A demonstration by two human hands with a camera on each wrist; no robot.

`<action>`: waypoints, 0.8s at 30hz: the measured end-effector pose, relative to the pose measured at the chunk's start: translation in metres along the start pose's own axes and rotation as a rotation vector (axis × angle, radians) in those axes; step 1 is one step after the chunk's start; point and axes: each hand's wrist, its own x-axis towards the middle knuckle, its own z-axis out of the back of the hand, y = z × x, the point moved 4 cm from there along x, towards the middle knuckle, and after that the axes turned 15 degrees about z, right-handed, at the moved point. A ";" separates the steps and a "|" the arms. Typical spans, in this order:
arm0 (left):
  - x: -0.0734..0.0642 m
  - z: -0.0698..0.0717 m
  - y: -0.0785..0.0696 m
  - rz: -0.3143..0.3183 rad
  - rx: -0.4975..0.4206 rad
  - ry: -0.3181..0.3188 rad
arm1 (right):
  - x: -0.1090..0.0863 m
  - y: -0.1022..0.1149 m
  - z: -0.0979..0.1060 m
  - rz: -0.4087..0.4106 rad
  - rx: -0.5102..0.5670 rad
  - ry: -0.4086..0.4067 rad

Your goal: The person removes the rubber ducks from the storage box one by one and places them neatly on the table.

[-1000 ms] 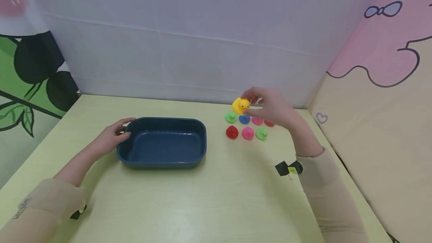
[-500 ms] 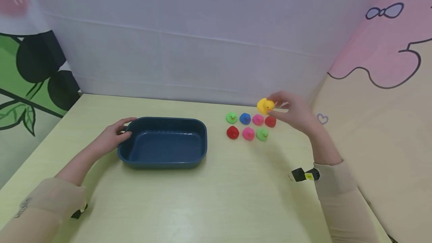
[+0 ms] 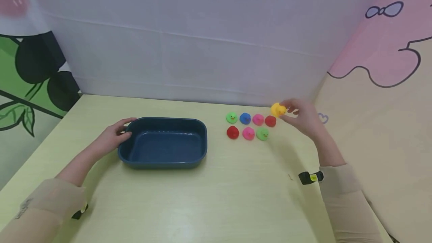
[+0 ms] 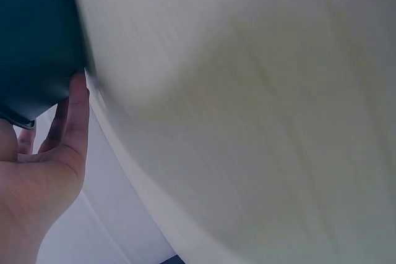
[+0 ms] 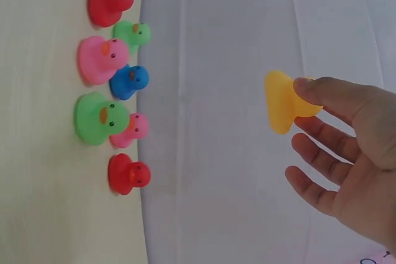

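My right hand pinches a yellow rubber duck between thumb and fingers, above the table's back right part. In the right wrist view that duck hangs apart from the others, its remaining fingers loosely bent. Several small rubber ducks stand in two rows: green, blue, pink and red behind, red, pink and green in front. My left hand grips the left end of a dark blue basin, thumb over the rim, fingers against the outer wall.
The pale wooden table carries the basin to the left of the ducks. A white cloth wall stands along its back edge. Printed panels with cartoon figures close in the left and right sides.
My right hand has moved right with the yellow duck, from over the back row to beyond its right end, and lately a little lower. The left hand and the basin stay put.
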 end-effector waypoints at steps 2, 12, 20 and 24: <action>0.000 0.000 0.000 -0.002 0.000 -0.003 | -0.004 -0.008 -0.004 -0.007 -0.017 0.009; 0.000 -0.002 -0.001 0.004 -0.006 0.003 | -0.025 -0.045 -0.028 -0.059 -0.023 0.018; -0.001 -0.002 -0.001 -0.008 -0.020 -0.004 | -0.036 -0.063 -0.046 -0.101 0.005 0.034; -0.002 -0.001 -0.001 -0.014 -0.013 -0.013 | -0.040 -0.068 -0.055 -0.124 -0.002 0.068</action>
